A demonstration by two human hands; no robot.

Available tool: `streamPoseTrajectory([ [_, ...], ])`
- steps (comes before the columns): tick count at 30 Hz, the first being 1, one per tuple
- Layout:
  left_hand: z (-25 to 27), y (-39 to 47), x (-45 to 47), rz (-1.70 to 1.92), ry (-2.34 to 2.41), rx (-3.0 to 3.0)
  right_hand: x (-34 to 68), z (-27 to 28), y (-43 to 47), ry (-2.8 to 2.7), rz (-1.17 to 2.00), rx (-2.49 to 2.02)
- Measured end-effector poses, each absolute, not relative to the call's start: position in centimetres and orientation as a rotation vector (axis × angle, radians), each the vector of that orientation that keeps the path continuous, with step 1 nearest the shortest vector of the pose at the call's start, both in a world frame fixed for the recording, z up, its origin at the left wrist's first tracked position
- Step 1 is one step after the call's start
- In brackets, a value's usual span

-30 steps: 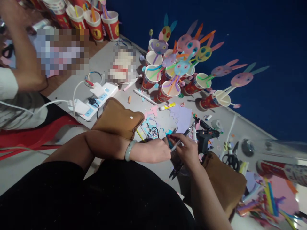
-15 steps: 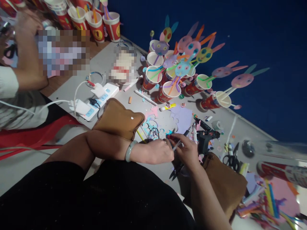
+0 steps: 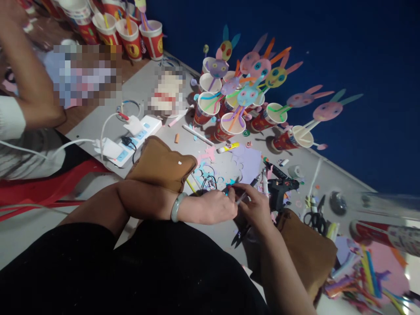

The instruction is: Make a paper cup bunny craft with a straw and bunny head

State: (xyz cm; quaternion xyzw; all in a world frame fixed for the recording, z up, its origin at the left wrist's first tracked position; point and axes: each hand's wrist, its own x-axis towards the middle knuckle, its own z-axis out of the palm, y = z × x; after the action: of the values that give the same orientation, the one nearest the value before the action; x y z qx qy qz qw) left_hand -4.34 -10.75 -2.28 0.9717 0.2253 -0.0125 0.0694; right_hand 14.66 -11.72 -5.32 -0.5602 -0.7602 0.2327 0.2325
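My right hand [image 3: 257, 209] pinches a pen [image 3: 255, 180] with a dark upper end and a pale lower barrel, slanting down toward my other hand. Meeting it at the fingertips is my left hand [image 3: 216, 207], closed, with a pale bangle [image 3: 177, 207] on its wrist. Whatever sits in the left fingers is hidden, though a bit of red shows near the tips. Below the hands, dark-bladed scissors [image 3: 240, 236] lie on the grey table. A purple paper sheet [image 3: 250, 162] with round cut-outs is just beyond, among blue and pink scraps.
Paper cups [image 3: 230, 127] with rabbit-faced figures stand along the blue wall. A black glue gun [image 3: 278, 192] lies right of my hands. Brown cushions [image 3: 164, 164] and a power strip [image 3: 141, 139] are around. At far left is another person's arm [image 3: 31, 83].
My hands stay together, with small shifts of the fingers and the pen. The other person's hand has moved up and left. The view has shifted slightly.
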Motion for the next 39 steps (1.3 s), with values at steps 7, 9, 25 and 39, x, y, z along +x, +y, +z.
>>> streamPoseTrajectory([
  [7, -1.7, -10.6, -4.5, -0.018, 0.682, 2.894, 15.6, -4.4, -12.3, -1.922, 0.777, -1.601],
  [9, -1.8, -10.6, -4.5, -0.014, 0.675, 2.895, 15.6, -4.6, -12.3, -1.933, 0.776, -1.602],
  [25, -2.4, -10.1, -4.7, 0.539, 0.525, 3.021, 15.2, -4.5, -12.5, -1.438, 1.105, -1.507],
  [39, -2.7, -10.3, -4.4, 0.107, 0.391, 2.938, 16.8, -2.9, -12.4, -1.757, 0.713, -1.731],
])
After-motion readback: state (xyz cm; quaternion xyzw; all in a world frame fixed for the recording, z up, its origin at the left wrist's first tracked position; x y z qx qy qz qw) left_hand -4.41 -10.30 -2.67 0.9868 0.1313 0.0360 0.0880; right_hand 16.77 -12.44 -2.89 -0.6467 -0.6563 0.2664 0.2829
